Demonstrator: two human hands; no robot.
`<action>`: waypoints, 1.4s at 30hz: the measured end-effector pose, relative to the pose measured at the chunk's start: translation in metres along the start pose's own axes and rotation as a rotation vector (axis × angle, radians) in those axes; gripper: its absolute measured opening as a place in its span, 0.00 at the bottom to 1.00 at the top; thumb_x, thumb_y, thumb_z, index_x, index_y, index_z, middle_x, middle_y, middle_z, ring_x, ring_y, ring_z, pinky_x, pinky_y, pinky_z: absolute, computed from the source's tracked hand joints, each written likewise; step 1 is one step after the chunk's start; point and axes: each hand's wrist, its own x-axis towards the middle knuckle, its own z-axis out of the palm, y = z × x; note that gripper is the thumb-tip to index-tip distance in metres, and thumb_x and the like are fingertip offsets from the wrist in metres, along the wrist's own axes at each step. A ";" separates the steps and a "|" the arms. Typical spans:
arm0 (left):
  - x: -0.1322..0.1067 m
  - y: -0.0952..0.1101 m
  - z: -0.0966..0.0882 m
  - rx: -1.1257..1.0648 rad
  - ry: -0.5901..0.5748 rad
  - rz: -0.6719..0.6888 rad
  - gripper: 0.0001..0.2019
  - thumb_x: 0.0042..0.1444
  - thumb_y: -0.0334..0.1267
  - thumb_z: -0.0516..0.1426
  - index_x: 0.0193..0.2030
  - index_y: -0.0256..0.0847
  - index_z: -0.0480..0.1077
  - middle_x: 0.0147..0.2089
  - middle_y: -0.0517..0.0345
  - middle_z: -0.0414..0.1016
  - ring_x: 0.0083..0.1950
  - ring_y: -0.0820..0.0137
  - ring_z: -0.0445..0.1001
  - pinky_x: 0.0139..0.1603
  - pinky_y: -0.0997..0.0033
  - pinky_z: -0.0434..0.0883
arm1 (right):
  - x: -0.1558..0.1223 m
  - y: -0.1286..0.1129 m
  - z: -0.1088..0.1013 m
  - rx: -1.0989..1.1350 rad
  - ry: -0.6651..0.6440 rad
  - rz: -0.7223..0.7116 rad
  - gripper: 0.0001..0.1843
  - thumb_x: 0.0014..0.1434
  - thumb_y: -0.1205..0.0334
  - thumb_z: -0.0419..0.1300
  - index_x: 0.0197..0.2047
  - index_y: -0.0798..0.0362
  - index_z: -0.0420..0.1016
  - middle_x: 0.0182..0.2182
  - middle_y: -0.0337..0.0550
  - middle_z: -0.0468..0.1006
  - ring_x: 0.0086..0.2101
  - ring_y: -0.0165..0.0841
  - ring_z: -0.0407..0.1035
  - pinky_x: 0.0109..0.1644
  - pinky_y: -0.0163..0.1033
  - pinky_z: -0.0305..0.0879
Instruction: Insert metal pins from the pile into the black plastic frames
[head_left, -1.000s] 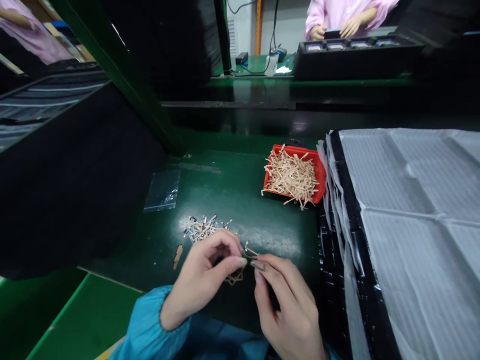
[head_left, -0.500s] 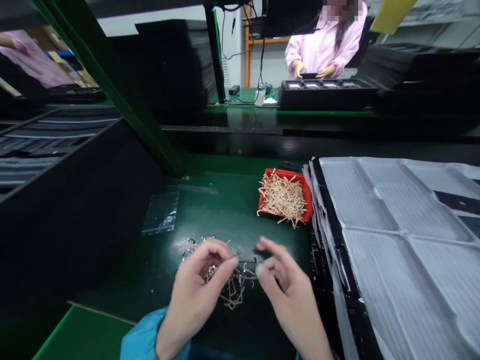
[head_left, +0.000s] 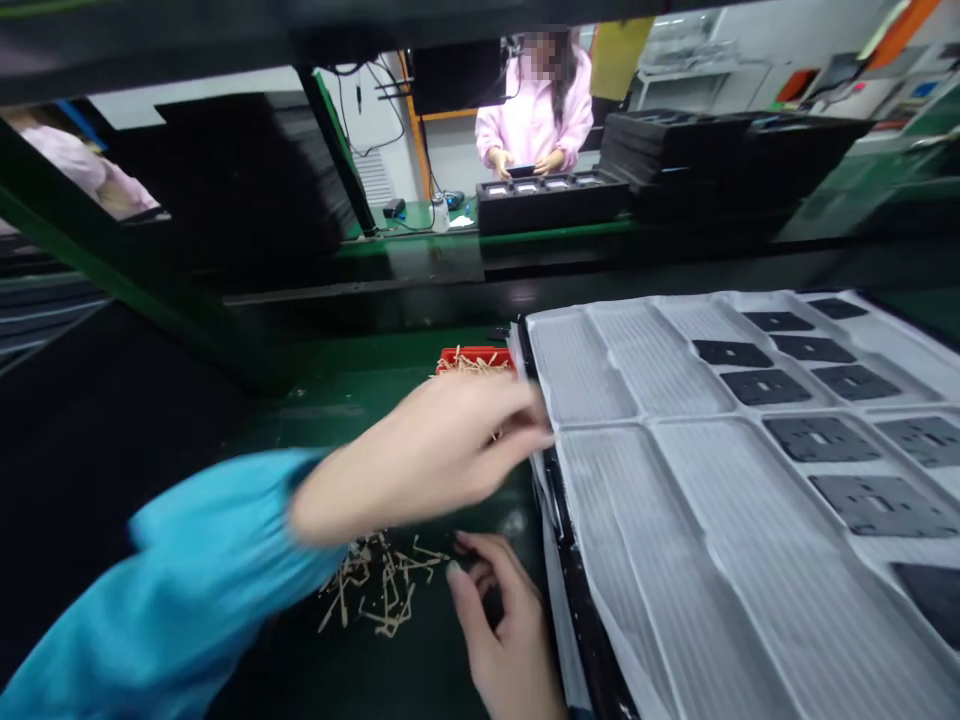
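**Left hand crosses to the tray edge**

Your left hand point(head_left: 442, 440) is out over the table point(head_left: 322, 375) now, blurred fingertips right at the left edge of the white-lined tray point(head_left: 622, 500); whether that grip has anything in it, you cannot tell here. Your right hand point(head_left: 502, 620) sits near, released, thumb and forefinger parted, in a tight lane: tan strips point(head_left: 390, 600) just to its left, the tray's dark rim point(head_left: 585, 600) close on its right. Those strips lie in a loose pile on the near table, partly under your left sleeve point(head_left: 202, 550). Far left, green tabletop runs between the slanting post point(head_left: 127, 260) and the red bin point(head_left: 476, 355). White liner shows across the tray's left compartments; dark plates point(head_left: 821, 440) fill the right.

And here's the change! Half a second ago both hands worked together above the pile; now they've split. The view has swung right, more plates have come in, and your left hand covers much of the bin.
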 end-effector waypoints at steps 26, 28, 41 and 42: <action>0.208 0.047 0.086 -0.479 0.241 -0.198 0.09 0.66 0.31 0.60 0.34 0.39 0.68 0.41 0.60 0.83 0.50 0.72 0.84 0.50 0.77 0.75 | -0.002 -0.012 -0.002 0.049 -0.067 -0.051 0.13 0.69 0.71 0.55 0.51 0.48 0.76 0.44 0.42 0.81 0.41 0.31 0.78 0.44 0.32 0.72; 0.183 0.038 0.060 -0.623 0.269 -0.250 0.09 0.70 0.32 0.57 0.36 0.40 0.67 0.36 0.64 0.81 0.35 0.81 0.83 0.35 0.86 0.73 | -0.003 -0.011 -0.004 0.073 -0.038 -0.067 0.14 0.69 0.71 0.56 0.52 0.47 0.76 0.45 0.41 0.82 0.41 0.29 0.78 0.45 0.31 0.72; -0.140 -0.003 0.043 -0.884 0.385 -0.895 0.09 0.64 0.37 0.65 0.49 0.36 0.81 0.24 0.61 0.82 0.21 0.76 0.77 0.23 0.85 0.74 | 0.012 -0.036 -0.008 0.313 0.002 0.147 0.03 0.66 0.61 0.67 0.38 0.46 0.80 0.56 0.44 0.80 0.58 0.34 0.76 0.62 0.37 0.72; -0.148 0.005 0.052 -0.928 0.418 -0.931 0.08 0.64 0.37 0.65 0.48 0.37 0.81 0.26 0.59 0.84 0.23 0.75 0.79 0.25 0.84 0.76 | 0.014 -0.037 -0.007 0.290 -0.020 0.171 0.04 0.66 0.60 0.67 0.37 0.46 0.81 0.56 0.44 0.80 0.58 0.35 0.76 0.62 0.36 0.72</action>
